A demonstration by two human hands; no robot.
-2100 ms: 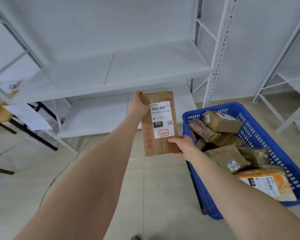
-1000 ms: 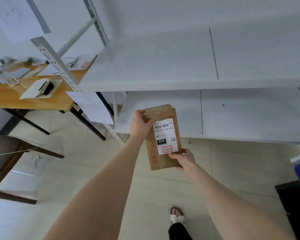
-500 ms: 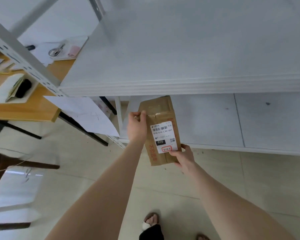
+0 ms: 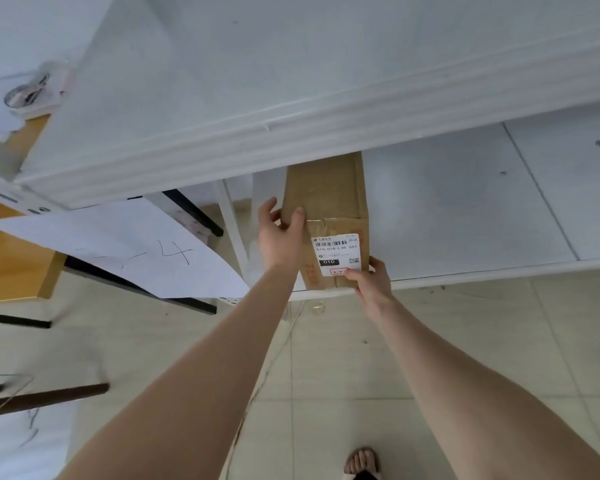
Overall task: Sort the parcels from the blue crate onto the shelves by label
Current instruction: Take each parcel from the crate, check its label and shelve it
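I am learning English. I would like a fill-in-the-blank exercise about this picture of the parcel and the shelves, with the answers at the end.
1. The parcel is made of brown ____.
2. The black box on its white label shows the number ____.
3. The left hand grips the parcel's left side, and the right hand holds its near ____ corner.
4. The parcel lies under the upper shelf, on the ____ one.

Missing words: cardboard; 010; right; lower.

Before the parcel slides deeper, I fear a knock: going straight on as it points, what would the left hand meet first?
Likely nothing: the left hand, gripping the parcel, points into the lower shelf beneath the upper shelf; clearance there is unclear.
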